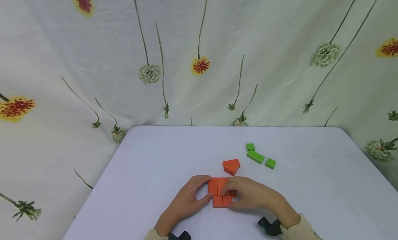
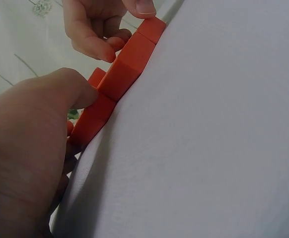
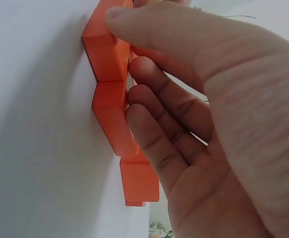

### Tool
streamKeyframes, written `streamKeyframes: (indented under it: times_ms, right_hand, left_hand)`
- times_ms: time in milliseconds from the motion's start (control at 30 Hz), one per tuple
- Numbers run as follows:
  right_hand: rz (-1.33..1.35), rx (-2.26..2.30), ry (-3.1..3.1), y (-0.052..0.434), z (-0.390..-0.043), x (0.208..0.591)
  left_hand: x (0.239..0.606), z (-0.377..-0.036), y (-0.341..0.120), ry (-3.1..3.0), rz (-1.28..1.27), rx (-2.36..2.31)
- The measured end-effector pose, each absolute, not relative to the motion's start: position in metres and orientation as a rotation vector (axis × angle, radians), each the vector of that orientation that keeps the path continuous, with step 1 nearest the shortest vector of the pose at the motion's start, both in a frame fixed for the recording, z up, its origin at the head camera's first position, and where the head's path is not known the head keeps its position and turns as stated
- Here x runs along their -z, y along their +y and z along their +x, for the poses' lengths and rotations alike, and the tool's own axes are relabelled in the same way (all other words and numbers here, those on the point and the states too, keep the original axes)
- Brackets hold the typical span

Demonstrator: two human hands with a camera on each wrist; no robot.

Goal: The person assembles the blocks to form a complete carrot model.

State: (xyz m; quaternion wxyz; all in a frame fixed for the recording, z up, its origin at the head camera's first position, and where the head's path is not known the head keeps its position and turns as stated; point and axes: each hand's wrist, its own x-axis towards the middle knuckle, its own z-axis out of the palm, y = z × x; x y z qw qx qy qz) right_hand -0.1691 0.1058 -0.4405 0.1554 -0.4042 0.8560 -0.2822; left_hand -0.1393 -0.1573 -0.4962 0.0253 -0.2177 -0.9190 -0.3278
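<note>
Flat orange blocks (image 1: 212,186) lie together on the white table in the head view, longer ones behind two small square ones (image 1: 218,201). My left hand (image 1: 190,195) spans the left block, thumb at its near edge and fingers at the far end. In the left wrist view that thumb presses an orange block (image 2: 94,116). My right hand (image 1: 253,193) holds the right side of the group, with its thumb against the near-right block (image 3: 102,52) and curled fingers over the blocks behind. Those fingers partly hide the right-hand blocks.
Just behind the group lies a separate angled orange block (image 1: 231,166). Farther back and right are a long green block (image 1: 255,156) and two small green blocks, one (image 1: 250,147) behind it and one (image 1: 271,163) beside it. A flower-patterned cloth (image 1: 199,91) hangs beyond the table.
</note>
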Motion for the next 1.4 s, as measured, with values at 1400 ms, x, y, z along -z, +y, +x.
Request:
streamKeyframes:
  times_ms: [1400]
  right_hand:
    - [-0.903,0.990,3.003,0.132,-0.208,0.470]
  left_hand:
    - [0.495,-0.139,-0.155,-2.847,-0.655,0.994]
